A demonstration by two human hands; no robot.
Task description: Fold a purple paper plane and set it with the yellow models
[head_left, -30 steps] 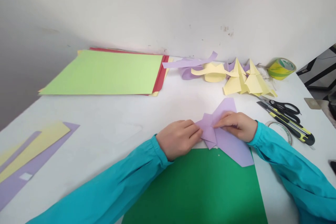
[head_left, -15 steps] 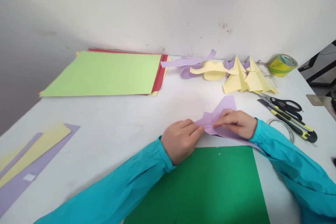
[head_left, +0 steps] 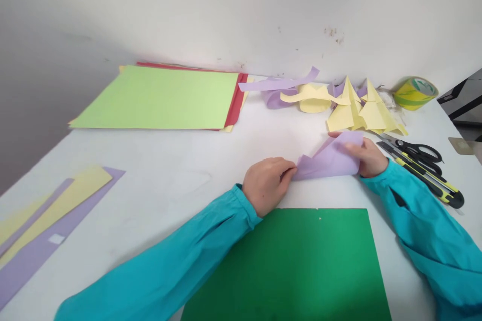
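A folded sheet of purple paper [head_left: 327, 160] is held between my two hands, just above the white table. My left hand [head_left: 267, 184] pinches its pointed left end between thumb and fingers. My right hand [head_left: 371, 156] grips the wide right end, with some fingers hidden behind the paper. A notch shows along the paper's upper edge. Below the hands lies a green sheet [head_left: 297, 261], partly covered by my left sleeve.
Light green sheets [head_left: 161, 98] lie stacked at the back left. Folded yellow shapes [head_left: 348, 108], paper strips [head_left: 278, 84] and a tape roll [head_left: 415, 93] stand by the wall. Scissors [head_left: 416, 150] and a box cutter [head_left: 433, 178] lie right. Purple and yellow scraps [head_left: 90, 180] lie left.
My right hand has moved right and up to the paper's wide end. The purple paper's right part has been folded over, and its trailing lower strip no longer shows.
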